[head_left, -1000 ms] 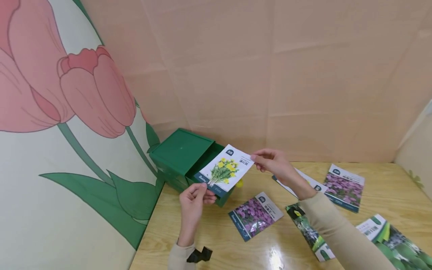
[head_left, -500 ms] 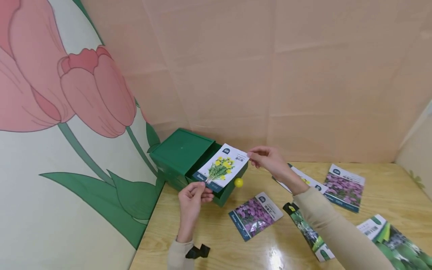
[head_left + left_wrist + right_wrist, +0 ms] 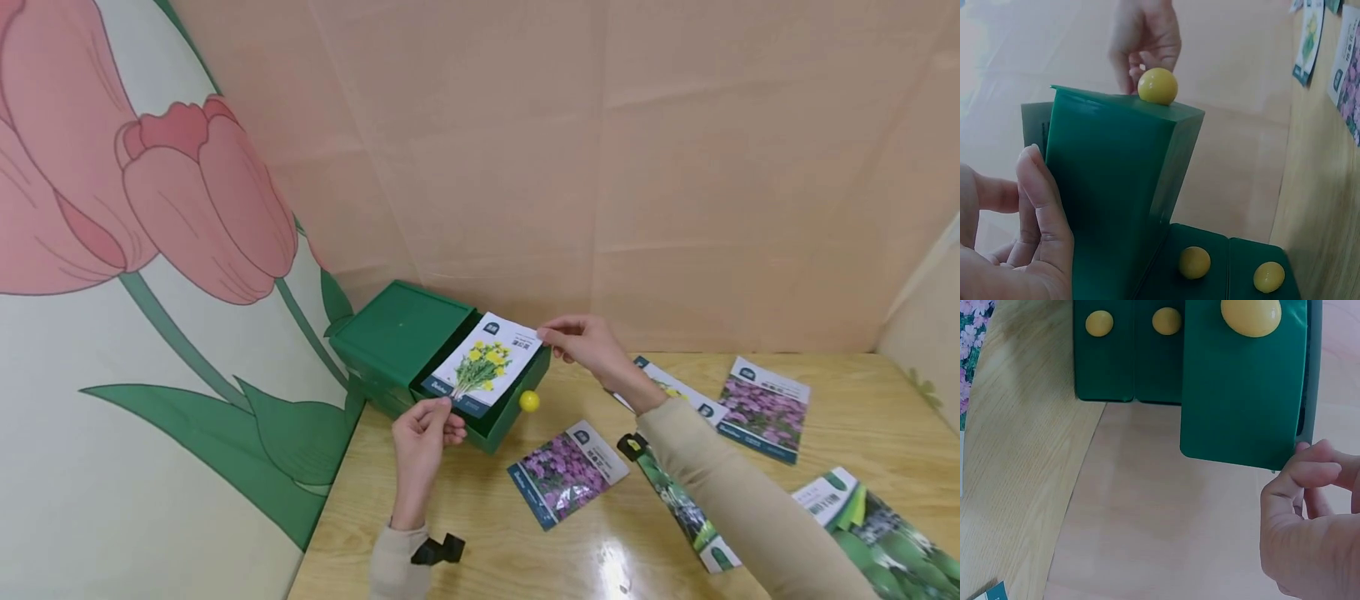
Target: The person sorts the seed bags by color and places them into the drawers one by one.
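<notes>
A seed packet (image 3: pixel 480 362) printed with yellow flowers lies level over the pulled-out top drawer (image 3: pixel 501 429) of a green drawer box (image 3: pixel 405 325). My left hand (image 3: pixel 422 442) pinches its near corner between thumb and fingers. At the far right corner, my right hand (image 3: pixel 588 343) pinches its white edge. From the left wrist view, the drawer side (image 3: pixel 1110 181) hides most of the packet (image 3: pixel 1035 128). The right wrist view has my right fingers (image 3: pixel 1322 453) right by the drawer front's corner. A yellow ball knob (image 3: pixel 529 401) sticks out of that front.
A purple-flower packet (image 3: pixel 566 475) lies in front of the drawer. Further right are another purple-flower packet (image 3: pixel 767 408), a yellow-flower packet (image 3: pixel 675 387) partly behind the right arm, and green packets (image 3: pixel 892 533). Two closed drawers with yellow knobs (image 3: pixel 1194 262) sit below.
Both hands have carried the yellow-flower packet left and lower, into line with the drawer opening. The yellow knob, mostly covered before, now shows fully.
</notes>
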The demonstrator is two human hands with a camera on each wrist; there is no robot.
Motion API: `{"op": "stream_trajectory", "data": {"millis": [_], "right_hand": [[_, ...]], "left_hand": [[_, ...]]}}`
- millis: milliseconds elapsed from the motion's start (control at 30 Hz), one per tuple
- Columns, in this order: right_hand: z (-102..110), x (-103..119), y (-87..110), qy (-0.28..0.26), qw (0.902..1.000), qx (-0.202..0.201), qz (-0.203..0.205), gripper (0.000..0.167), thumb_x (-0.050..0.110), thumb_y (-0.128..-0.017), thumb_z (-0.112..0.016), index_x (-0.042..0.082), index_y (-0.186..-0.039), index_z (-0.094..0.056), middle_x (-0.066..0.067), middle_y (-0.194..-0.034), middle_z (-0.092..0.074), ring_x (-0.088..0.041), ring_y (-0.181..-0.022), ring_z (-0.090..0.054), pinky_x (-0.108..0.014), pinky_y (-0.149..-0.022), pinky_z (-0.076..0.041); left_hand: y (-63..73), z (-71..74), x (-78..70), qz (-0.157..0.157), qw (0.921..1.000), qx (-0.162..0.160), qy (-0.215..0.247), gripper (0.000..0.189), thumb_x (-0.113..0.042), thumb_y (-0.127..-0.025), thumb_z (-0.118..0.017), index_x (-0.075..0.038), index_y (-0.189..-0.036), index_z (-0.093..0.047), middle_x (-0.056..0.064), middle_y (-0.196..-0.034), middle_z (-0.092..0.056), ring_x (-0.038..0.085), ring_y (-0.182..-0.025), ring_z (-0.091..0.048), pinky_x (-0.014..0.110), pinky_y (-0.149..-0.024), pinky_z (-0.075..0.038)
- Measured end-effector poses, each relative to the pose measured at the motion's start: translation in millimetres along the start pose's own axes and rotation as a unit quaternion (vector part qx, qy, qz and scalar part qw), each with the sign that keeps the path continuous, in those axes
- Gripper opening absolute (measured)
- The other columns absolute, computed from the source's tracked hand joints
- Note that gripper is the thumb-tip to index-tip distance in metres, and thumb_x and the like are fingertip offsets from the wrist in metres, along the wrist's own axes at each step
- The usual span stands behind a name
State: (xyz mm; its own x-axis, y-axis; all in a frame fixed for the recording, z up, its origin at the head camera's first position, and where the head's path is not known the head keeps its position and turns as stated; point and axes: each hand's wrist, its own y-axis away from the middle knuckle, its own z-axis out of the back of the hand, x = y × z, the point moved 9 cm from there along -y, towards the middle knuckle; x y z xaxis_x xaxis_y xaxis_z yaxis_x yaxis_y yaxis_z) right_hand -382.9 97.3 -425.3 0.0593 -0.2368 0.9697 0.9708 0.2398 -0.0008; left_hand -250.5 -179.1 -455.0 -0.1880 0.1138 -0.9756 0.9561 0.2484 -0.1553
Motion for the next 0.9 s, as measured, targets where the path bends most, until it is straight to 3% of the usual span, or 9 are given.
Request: {"op": "stream_trajectory", "data": {"millis": [233,400,667,900], "right_hand": [[-6.1,1.0,-6.0,0.02,0.9998,-0.001,-0.006,0.03,0.032,-0.105,-0.071,0.011,-0.124,-0.079,-0.004,-0.098,-0.07,-0.016,-0.074,-0.054,-0.024,-0.063,-0.046],[-8.6,0.7,-10.3,0.036,0.9993,-0.012,-0.009,0.029,0.035,-0.103,-0.074,0.014,-0.121,-0.081,-0.004,-0.105,-0.074,-0.014,-0.072,-0.052,-0.023,-0.059,-0.042],[-13.6,5.5,-13.9,0.066,0.9969,-0.032,0.029,0.023,0.027,-0.101,-0.076,0.009,-0.114,-0.082,-0.01,-0.112,-0.08,-0.022,-0.099,-0.068,-0.029,-0.081,-0.054],[-12.9,13.2,-14.2,0.102,0.9909,-0.065,0.059,0.018,0.023,-0.098,-0.079,0.008,-0.107,-0.084,-0.01,-0.104,-0.081,-0.022,-0.088,-0.068,-0.028,-0.069,-0.054]], "left_hand": [[-3.0,6.1,0.0,0.003,0.9998,-0.018,0.008,0.026,-0.012,-0.106,-0.067,0.014,-0.104,-0.071,0.007,-0.071,-0.074,0.014,-0.057,-0.07,0.025,-0.056,-0.062],[-5.5,11.3,0.9,0.003,0.9996,-0.028,0.002,0.024,-0.011,-0.106,-0.067,0.013,-0.104,-0.072,0.009,-0.072,-0.074,0.015,-0.058,-0.07,0.026,-0.057,-0.063],[-6.2,13.6,-3.5,-0.018,0.9992,-0.031,-0.02,0.022,-0.01,-0.106,-0.067,0.01,-0.104,-0.072,0.011,-0.074,-0.075,0.015,-0.058,-0.07,0.029,-0.058,-0.064],[-8.2,14.1,-9.0,-0.045,0.996,-0.039,-0.066,0.021,-0.014,-0.105,-0.069,0.006,-0.099,-0.076,0.019,-0.075,-0.074,0.016,-0.057,-0.071,0.028,-0.057,-0.064]]}}
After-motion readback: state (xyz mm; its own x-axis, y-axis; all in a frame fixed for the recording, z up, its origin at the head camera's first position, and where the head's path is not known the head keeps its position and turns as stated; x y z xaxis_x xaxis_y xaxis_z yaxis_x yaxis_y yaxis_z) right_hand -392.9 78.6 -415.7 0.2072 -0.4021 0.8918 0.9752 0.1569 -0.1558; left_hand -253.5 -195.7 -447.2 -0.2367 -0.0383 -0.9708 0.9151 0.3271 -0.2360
